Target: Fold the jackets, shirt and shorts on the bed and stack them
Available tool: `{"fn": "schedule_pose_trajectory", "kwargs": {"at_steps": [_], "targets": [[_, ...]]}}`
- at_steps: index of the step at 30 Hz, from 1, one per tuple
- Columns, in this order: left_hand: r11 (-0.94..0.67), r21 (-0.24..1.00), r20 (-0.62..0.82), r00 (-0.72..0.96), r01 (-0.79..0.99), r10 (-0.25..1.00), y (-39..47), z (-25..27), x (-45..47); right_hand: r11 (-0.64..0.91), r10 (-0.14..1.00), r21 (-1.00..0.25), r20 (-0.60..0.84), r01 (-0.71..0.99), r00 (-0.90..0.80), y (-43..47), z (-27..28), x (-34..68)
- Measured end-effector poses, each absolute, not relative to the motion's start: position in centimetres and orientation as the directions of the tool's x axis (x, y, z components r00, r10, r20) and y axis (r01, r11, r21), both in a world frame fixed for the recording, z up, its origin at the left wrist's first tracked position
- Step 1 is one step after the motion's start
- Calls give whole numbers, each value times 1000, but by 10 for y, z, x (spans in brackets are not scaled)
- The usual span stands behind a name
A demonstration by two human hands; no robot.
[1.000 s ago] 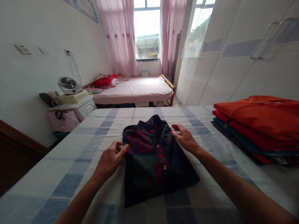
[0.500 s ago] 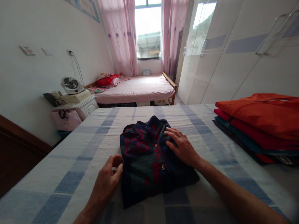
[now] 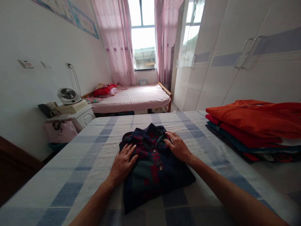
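Note:
A dark navy and green shirt (image 3: 150,175) with a red pattern, a collar and shiny buttons lies folded in front of me. Its collar points away from me. My left hand (image 3: 123,161) rests on the shirt's left side, palm down, fingers stretched out. On the upper right part lies my right hand (image 3: 178,147), its fingers also extended and flat on the cloth. Neither hand grips the fabric. Underneath is a bed with a white and blue checked sheet (image 3: 77,153).
To the right sits a stack of folded clothes (image 3: 254,122), orange on top. Beyond the bed's far edge stands a second bed with a pink sheet (image 3: 131,99). A small fan (image 3: 68,95) is on a white cabinet (image 3: 83,117) at left. White wardrobes (image 3: 225,75) line the right.
My left hand has gone from the shirt's left edge up onto its upper left side, with the fingers now spread flat. My right hand stays on the shirt. The view has tilted up slightly.

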State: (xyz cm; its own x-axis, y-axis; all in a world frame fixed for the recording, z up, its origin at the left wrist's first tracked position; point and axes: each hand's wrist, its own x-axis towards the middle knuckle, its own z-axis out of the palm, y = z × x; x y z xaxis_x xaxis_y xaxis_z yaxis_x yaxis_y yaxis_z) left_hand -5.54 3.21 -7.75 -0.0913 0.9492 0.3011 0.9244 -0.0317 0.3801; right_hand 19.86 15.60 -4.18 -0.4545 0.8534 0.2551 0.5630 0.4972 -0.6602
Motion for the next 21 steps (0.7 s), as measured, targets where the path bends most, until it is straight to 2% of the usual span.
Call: {"fn": "schedule_pose_trajectory", "kwargs": {"at_steps": [2,4,6,8,12,17,21], "targets": [[-38,379,311,-89,924,946,31,-78,-56,318,933,-748,137,583,-333,155,-40,217],[-33,374,306,-90,927,948,31,-77,-56,123,950,-839,-56,530,-309,151,-39,233],[-29,375,298,-91,926,950,32,-77,-56,-41,898,-917,-208,397,-388,147,-37,244],[-29,383,298,-94,923,950,33,-77,-57,-216,806,-951,-301,220,-510,143,-35,249],[-34,392,309,-97,919,946,34,-78,-57,-470,656,-882,-371,29,-658,139,-30,241],[-58,401,333,-87,914,939,32,-77,-57,-678,496,-722,-590,141,-637,132,-33,223],[-61,430,344,-100,901,934,33,-78,-58,-658,517,-729,-619,187,-591,128,-30,213]]}}
